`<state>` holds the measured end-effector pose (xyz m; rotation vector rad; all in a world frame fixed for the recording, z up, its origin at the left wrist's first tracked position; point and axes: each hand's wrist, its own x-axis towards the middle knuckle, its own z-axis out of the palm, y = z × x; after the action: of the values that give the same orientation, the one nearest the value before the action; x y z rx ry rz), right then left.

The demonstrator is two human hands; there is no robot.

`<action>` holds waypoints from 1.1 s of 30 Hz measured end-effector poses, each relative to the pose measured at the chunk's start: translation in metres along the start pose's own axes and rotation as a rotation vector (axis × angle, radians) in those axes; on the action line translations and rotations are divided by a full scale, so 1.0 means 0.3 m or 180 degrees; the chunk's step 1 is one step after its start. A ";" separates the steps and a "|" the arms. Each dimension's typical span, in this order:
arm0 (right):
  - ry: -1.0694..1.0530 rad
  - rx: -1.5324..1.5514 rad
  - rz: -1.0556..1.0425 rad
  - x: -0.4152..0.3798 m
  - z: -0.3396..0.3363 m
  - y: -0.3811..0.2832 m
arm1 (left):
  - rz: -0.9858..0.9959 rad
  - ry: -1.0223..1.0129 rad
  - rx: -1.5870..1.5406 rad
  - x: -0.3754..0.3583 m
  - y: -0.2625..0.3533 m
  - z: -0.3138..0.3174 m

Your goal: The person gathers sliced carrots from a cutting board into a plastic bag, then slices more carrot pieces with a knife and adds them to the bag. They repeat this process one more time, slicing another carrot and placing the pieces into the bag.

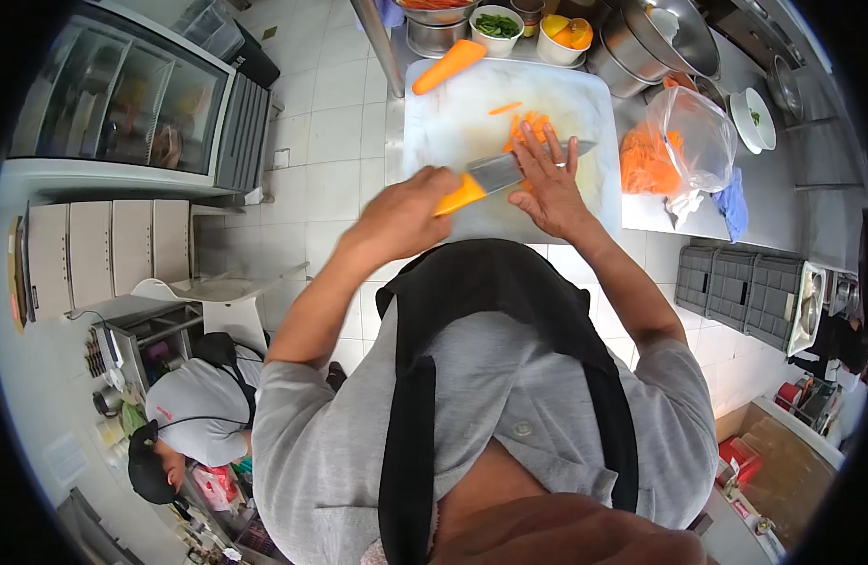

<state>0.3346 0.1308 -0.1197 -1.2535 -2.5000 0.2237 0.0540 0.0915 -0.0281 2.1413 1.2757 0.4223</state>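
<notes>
My left hand (407,212) is wrapped round the yellow handle of a broad-bladed kitchen knife (497,173). The blade points right across a white cutting board (434,132). My right hand (552,185), with a ring on one finger, lies with its fingers spread over the front part of the blade, hiding some of it. Just beyond the fingertips is a small pile of cut carrot strips (537,124), and a loose strip (505,108) lies to its left. A large peeled carrot piece (450,66) rests at the board's far left corner.
Beyond the board stand a bowl of chopped greens (497,25), a bowl of orange pieces (566,34) and metal bowls (632,52). On the right are a clear bag of shredded carrot (652,155) and a blue cloth (731,204). Another person (203,405) is at lower left.
</notes>
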 end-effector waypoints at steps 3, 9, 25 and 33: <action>0.0108 -0.0045 0.0238 -0.049 0.045 0.100 | -0.0250 -0.0277 -0.0110 -0.142 -0.060 -0.156; 0.1035 0.0883 0.1318 -0.193 0.078 0.130 | -0.1112 -0.0254 -0.1426 -0.227 -0.181 -0.199; 0.0422 -0.0310 0.0756 -0.008 0.082 -0.060 | 0.0382 -0.0093 0.0680 -0.063 -0.076 -0.166; 0.1120 0.0914 0.1207 0.002 0.085 0.249 | -0.0278 0.0367 -0.0484 -0.067 -0.304 -0.127</action>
<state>0.3808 0.1765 -0.1648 -1.4835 -1.8509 0.3979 -0.0386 0.1189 -0.0566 1.9514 1.3499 0.5937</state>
